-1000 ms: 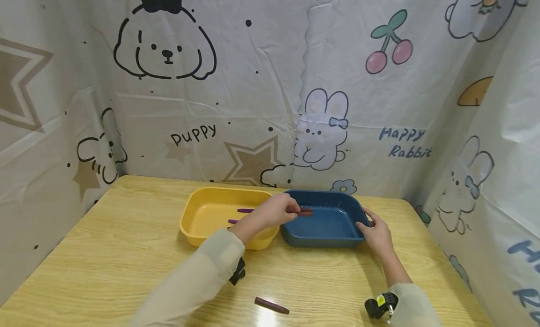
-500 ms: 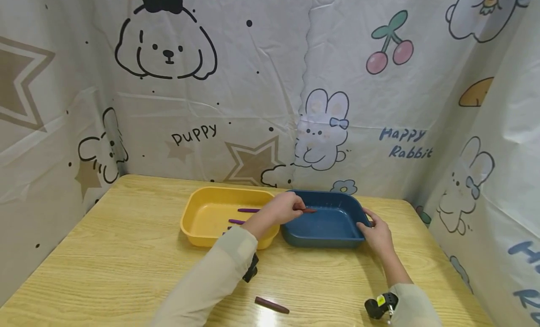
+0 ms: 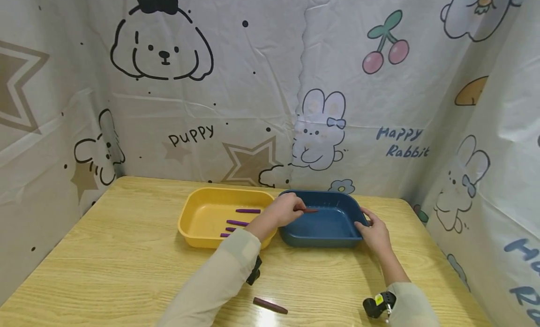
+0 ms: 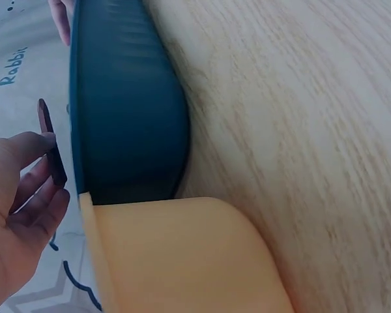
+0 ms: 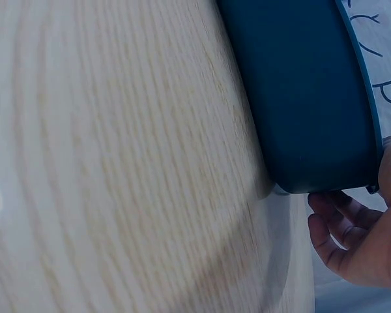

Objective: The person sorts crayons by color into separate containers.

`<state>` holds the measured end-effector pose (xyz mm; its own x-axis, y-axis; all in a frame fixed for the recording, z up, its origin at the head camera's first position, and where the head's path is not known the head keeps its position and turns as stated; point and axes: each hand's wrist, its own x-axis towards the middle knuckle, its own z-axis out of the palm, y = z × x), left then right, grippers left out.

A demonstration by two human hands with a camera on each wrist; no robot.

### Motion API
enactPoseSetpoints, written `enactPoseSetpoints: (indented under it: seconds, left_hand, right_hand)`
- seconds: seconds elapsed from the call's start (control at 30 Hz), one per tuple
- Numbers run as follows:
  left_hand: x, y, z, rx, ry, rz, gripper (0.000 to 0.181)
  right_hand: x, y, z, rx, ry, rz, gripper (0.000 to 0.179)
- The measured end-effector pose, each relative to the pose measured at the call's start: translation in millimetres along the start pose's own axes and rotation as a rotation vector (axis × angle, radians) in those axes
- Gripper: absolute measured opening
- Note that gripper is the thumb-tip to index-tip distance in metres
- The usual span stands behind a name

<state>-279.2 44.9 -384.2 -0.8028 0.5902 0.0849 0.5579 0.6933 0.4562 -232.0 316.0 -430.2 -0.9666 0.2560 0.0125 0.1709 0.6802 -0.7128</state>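
A brown crayon (image 3: 311,210) is pinched between the thumb and fingers of my left hand (image 3: 285,210), over the left part of the blue tray (image 3: 322,242). In the left wrist view that crayon (image 4: 47,124) shows above the tray's rim, its tapered end pointing away from the palm. My right hand (image 3: 377,232) grips the blue tray at its right end, thumb over the rim and fingers on the outside. The right wrist view has those fingers (image 5: 342,222) curled at the tray's end wall. Part of the yellow tray (image 3: 198,242) is behind my left forearm.
Several purple crayons (image 3: 248,211) lie in the yellow tray, which stands against the blue one's left side. Another brown crayon (image 3: 270,305) lies on the wooden table (image 3: 105,261) near the front. A printed cloth (image 3: 244,97) hangs behind and at both sides.
My left hand has shifted slightly right with the brown crayon, uncovering more of the purple crayons. A second brown strip beside its fingertips no longer shows. My right hand keeps its grip.
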Motion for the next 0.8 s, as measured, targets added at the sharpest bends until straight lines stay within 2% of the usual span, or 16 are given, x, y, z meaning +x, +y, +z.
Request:
enactPoseSetpoints:
  seconds: [0.1,0.3,0.8]
  left_hand:
    - [0.4,-2.3,3.8,0.024,0.014,-0.011,0.021]
    - [1.2,-5.3,6.0,-0.019,0.010,-0.031,0.022]
    - [-10.8,-9.2,-3.3,-0.087,-0.018,-0.054,0.022]
  right_hand:
    - [-0.1,-0.4,-0.2,-0.007,0.003,-0.013,0.054]
    - [-0.1,-0.1,-1.6,-0.001,-0.004,-0.010,0.054]
    - [1.2,2.1,0.3,-0.003,0.001,-0.005,0.054]
